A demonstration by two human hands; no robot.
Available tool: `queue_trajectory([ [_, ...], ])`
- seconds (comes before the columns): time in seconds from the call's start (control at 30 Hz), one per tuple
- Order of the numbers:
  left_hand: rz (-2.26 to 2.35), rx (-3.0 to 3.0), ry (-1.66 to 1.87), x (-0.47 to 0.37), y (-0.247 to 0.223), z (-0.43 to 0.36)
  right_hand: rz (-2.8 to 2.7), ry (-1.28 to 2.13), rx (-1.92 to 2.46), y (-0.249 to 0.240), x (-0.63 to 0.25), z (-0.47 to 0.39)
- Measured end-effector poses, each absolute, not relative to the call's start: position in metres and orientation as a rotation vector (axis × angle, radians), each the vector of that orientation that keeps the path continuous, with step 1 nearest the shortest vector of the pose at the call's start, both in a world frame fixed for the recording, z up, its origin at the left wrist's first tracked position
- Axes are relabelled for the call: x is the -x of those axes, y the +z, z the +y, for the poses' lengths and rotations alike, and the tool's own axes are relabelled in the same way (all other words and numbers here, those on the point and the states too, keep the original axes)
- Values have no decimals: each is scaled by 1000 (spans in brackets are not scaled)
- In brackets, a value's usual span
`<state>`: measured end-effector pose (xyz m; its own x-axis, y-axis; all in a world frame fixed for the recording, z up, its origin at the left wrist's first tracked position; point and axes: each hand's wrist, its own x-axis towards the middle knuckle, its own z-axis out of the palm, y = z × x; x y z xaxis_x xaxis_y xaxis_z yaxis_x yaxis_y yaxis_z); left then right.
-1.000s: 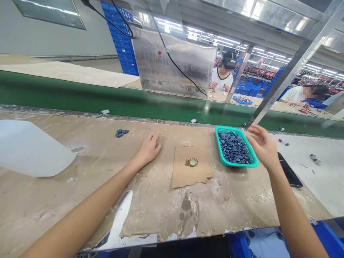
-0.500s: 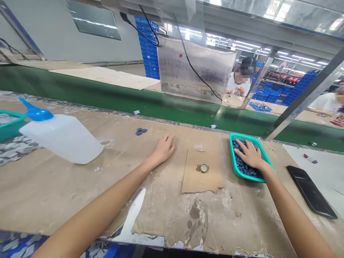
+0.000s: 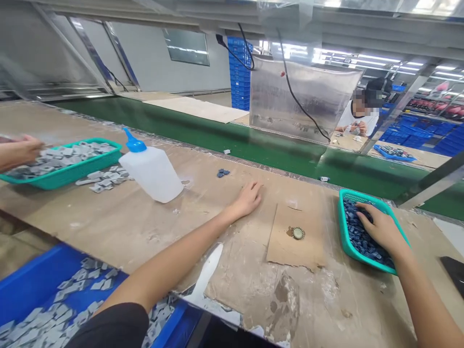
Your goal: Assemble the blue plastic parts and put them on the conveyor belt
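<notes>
My left hand lies on the brown paper-covered table, fingers loosely stretched out and nothing visible in them. At the right, my right hand reaches into a green plastic basket of small dark blue pieces. Its thumb and index finger are apart and curve down onto the pieces; the other fingertips are hidden. Between my hands lies a cardboard piece bearing a round metal cap with a scalloped rim, beside a wet spot. A few dark blue pieces sit beyond my left forearm.
A white squeeze bottle with a blue spout stands left. Beyond it, another person's hand is over a green basket of grey-white pieces. A blue bin is below the table edge. A green belt runs behind.
The view has turned left, bringing in the left basket and the blue bin. My right hand's spread fingers have curled down into the dark blue pieces. My left hand stays on the table.
</notes>
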<state>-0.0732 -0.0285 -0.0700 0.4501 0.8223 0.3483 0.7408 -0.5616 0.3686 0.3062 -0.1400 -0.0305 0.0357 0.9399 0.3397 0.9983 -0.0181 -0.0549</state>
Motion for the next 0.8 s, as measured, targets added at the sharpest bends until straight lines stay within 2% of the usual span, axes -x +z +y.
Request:
queue_trajectory([
  [0.13, 1385, -2531, 733, 74, -69, -27, -1795, -98, 1905, -17, -293, -147],
  [0.3, 1383, -2562, 704, 75, -69, -23, -1488, -121, 1825, -8, -288, -152],
  [0.8, 1407, -2497, 709, 76, -65, -23, -1673, -88, 1790, -9, -293, -160],
])
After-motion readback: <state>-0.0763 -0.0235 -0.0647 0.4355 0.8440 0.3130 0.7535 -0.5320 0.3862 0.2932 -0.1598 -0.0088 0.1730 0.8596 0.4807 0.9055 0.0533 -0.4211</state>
